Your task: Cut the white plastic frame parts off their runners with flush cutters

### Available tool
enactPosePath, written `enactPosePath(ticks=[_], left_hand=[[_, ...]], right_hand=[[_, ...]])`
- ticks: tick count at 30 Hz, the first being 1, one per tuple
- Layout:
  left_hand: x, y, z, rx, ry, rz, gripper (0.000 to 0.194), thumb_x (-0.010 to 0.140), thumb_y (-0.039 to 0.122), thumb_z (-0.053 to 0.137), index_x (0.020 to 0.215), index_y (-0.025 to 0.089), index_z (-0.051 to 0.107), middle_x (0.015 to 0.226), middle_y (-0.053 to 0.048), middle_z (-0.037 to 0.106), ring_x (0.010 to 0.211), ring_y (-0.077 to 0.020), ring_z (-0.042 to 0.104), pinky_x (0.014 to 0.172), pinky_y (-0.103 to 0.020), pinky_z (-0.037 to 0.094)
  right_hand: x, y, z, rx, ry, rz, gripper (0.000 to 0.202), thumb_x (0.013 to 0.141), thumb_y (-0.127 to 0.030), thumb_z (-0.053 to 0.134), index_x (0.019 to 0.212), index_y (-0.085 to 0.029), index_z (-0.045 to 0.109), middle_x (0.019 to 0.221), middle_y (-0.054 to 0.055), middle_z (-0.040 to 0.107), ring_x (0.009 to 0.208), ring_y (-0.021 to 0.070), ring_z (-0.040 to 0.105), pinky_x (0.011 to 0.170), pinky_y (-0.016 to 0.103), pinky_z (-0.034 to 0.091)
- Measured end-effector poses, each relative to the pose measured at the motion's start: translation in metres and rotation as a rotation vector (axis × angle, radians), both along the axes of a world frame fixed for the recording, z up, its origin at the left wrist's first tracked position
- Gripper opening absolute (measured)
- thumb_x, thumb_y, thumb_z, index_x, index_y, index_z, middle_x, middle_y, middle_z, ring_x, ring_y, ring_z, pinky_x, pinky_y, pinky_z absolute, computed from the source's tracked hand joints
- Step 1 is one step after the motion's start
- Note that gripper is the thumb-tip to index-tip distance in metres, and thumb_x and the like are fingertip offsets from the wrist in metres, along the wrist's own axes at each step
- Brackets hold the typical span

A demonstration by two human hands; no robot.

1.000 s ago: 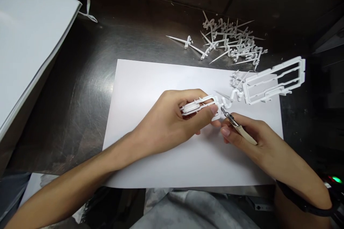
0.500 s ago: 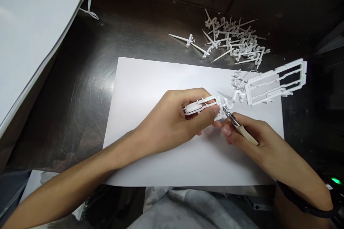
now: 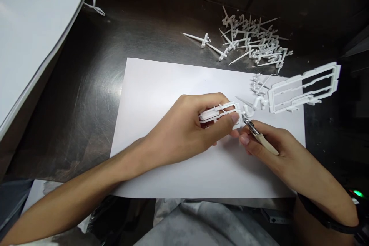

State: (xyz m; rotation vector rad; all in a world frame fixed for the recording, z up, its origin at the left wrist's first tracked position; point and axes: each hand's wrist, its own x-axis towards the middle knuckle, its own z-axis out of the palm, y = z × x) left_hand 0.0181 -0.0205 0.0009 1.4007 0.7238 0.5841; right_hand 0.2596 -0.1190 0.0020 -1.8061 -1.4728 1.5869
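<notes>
Head | L hand (image 3: 188, 128): pinching wht frame (image 3: 210, 114), runner (image 3: 250, 114) just past grip | R hand (image 3: 285, 152): gripping nippers (image 3: 263, 141)

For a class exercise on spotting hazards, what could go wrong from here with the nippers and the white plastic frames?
The left hand's thumb lies close to the nippers' tips, so a slip might nick it.
The right hand has those tips near the end of the held frame; a stray bite could mark it.
No hand touches the outer frame; if the curved link broke, it might drop.
</notes>
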Motion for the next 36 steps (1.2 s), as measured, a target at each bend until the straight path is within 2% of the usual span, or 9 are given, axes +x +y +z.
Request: enactPosePath(ticks=[3, 6, 8, 16, 21, 25, 28, 33, 36], left_hand=[[0.0, -0.001, -0.001, -0.027, -0.008, -0.021, 0.02, 0.106, 0.019, 0.065, 0.09, 0.019, 0.077, 0.085, 0.002, 0.077, 0.057, -0.0077, 0.061, 0.052, -0.017, 0.046], [0.0, -0.001, -0.001, -0.063, -0.033, -0.042, 0.021, 0.107, 0.018, 0.063, 0.09, 0.019, 0.076, 0.087, 0.002, 0.077, 0.057, -0.0074, 0.061, 0.05, -0.016, 0.046], [0.001, -0.001, -0.001, -0.063, -0.047, -0.052, 0.022, 0.108, 0.017, 0.062, 0.091, 0.019, 0.076, 0.088, 0.003, 0.077, 0.06, -0.0074, 0.063, 0.05, -0.015, 0.047], [-0.001, 0.003, 0.001, 0.021, 0.036, -0.076, 0.02, 0.108, 0.021, 0.063, 0.093, 0.017, 0.075, 0.088, 0.005, 0.077, 0.063, -0.0044, 0.066, 0.054, -0.012, 0.049], [0.0, 0.004, -0.004, 0.023, 0.036, -0.095, 0.017, 0.108, 0.023, 0.065, 0.096, 0.017, 0.076, 0.088, 0.005, 0.078, 0.066, -0.0038, 0.067, 0.054, -0.011, 0.048], [0.0, 0.005, -0.005, -0.041, -0.013, -0.126, 0.011, 0.105, 0.015, 0.068, 0.097, 0.016, 0.075, 0.09, 0.005, 0.079, 0.068, -0.0041, 0.067, 0.051, -0.01, 0.047], [-0.001, 0.006, -0.005, -0.029, -0.009, -0.127, 0.012, 0.103, 0.011, 0.069, 0.096, 0.017, 0.075, 0.089, 0.006, 0.078, 0.068, -0.0038, 0.067, 0.056, -0.009, 0.049], [0.001, 0.007, -0.006, 0.009, 0.024, -0.136, 0.016, 0.108, 0.022, 0.066, 0.095, 0.018, 0.075, 0.09, 0.005, 0.078, 0.07, -0.0063, 0.069, 0.062, -0.013, 0.053], [-0.001, 0.01, -0.006, 0.026, 0.11, -0.146, 0.017, 0.109, 0.027, 0.065, 0.097, 0.02, 0.074, 0.093, 0.004, 0.079, 0.068, -0.0082, 0.069, 0.063, -0.017, 0.053]], right_hand=[[0.0, -0.001, 0.003, -0.024, 0.017, 0.013, 0.046, 0.12, -0.064, 0.062, 0.094, -0.025, 0.06, 0.083, 0.001, 0.054, 0.109, 0.0322, 0.061, 0.085, 0.034, 0.048], [0.001, -0.002, 0.005, -0.028, -0.012, 0.01, 0.049, 0.118, -0.068, 0.063, 0.095, -0.025, 0.064, 0.087, 0.001, 0.059, 0.098, 0.0298, 0.062, 0.068, 0.031, 0.048], [0.002, -0.003, 0.004, -0.013, -0.035, 0.013, 0.049, 0.118, -0.068, 0.064, 0.095, -0.025, 0.067, 0.085, 0.002, 0.06, 0.095, 0.0305, 0.064, 0.064, 0.03, 0.048], [0.001, -0.002, -0.004, 0.082, -0.076, 0.043, 0.051, 0.119, -0.062, 0.061, 0.087, -0.023, 0.061, 0.073, 0.002, 0.054, 0.083, 0.0302, 0.065, 0.065, 0.031, 0.053], [-0.001, -0.001, -0.004, 0.101, -0.102, 0.072, 0.048, 0.12, -0.053, 0.06, 0.084, -0.023, 0.051, 0.071, 0.001, 0.053, 0.078, 0.0282, 0.061, 0.063, 0.031, 0.047], [-0.001, -0.001, -0.004, 0.123, -0.091, 0.095, 0.046, 0.118, -0.051, 0.061, 0.083, -0.023, 0.05, 0.068, 0.0, 0.049, 0.072, 0.0271, 0.058, 0.06, 0.032, 0.039], [-0.003, 0.0, -0.004, 0.133, -0.112, 0.102, 0.044, 0.119, -0.047, 0.059, 0.084, -0.023, 0.05, 0.071, 0.0, 0.052, 0.073, 0.0255, 0.056, 0.061, 0.032, 0.035], [-0.007, 0.001, -0.006, 0.147, -0.142, 0.113, 0.039, 0.122, -0.044, 0.051, 0.09, -0.021, 0.058, 0.071, -0.004, 0.045, 0.062, 0.0186, 0.04, 0.057, 0.033, 0.028], [-0.01, 0.001, -0.011, 0.15, -0.157, 0.114, 0.042, 0.122, -0.043, 0.048, 0.087, -0.021, 0.055, 0.067, -0.006, 0.039, 0.06, 0.0176, 0.032, 0.056, 0.033, 0.025]])
